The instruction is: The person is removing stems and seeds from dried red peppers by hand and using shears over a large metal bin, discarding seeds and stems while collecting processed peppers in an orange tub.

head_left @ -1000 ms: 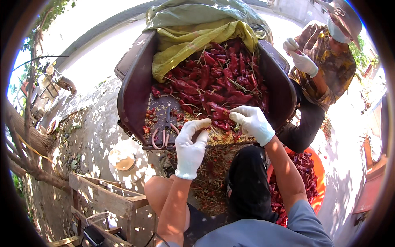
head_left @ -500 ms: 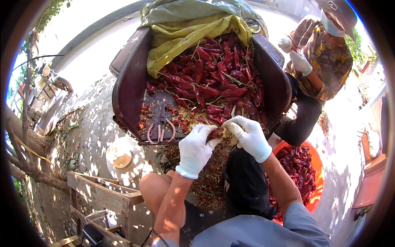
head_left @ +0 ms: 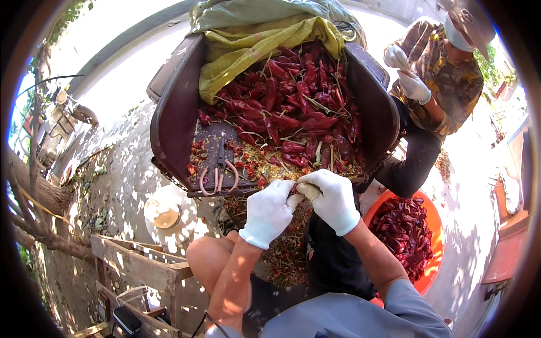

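Both of my hands wear white gloves and meet at the near edge of the dark cart bed [head_left: 176, 112]. My left hand [head_left: 269, 209] is closed on a dried red chili pepper [head_left: 294, 188], mostly hidden by the fingers. From the other side, my right hand [head_left: 331, 200] pinches at the same pepper with thumb and fingers. Beyond them lies a heap of red chili peppers [head_left: 293, 107] with pale stems. Left of the heap, scissors [head_left: 220, 169] with pinkish handles rest on the cart floor among seeds and red scraps.
An orange tub [head_left: 436, 225] of red peppers stands by my right leg. A yellow sack [head_left: 248, 53] drapes over the cart's far end. At the right sits a co-worker [head_left: 445, 79] with gloved hands raised. A wooden frame [head_left: 135, 262] and a white round container [head_left: 163, 213] are at left.
My hands have drawn closer together and slightly nearer to me, covering more of the pepper. The co-worker's gloved hands have come together.
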Action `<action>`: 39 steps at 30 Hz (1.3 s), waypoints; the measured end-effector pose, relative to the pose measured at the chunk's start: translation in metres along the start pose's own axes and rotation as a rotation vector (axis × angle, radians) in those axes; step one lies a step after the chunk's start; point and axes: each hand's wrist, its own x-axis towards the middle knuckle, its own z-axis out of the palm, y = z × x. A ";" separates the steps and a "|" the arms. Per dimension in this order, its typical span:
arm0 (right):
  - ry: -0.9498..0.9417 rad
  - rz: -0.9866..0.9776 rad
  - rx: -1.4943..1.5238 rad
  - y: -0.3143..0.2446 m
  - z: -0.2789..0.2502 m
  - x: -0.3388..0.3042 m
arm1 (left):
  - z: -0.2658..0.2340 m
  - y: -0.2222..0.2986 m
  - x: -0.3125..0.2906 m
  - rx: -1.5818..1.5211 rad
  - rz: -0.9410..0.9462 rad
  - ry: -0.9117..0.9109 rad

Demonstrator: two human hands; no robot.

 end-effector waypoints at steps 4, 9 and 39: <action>-0.099 0.681 0.784 -0.007 -0.003 0.002 | -0.006 -0.002 0.002 -0.259 0.047 0.044; -0.065 0.743 1.594 0.014 0.018 -0.001 | 0.000 -0.003 0.000 -0.645 -0.112 0.083; 0.228 -0.100 -0.177 0.042 0.028 0.067 | -0.034 -0.009 0.011 -1.029 -0.699 0.197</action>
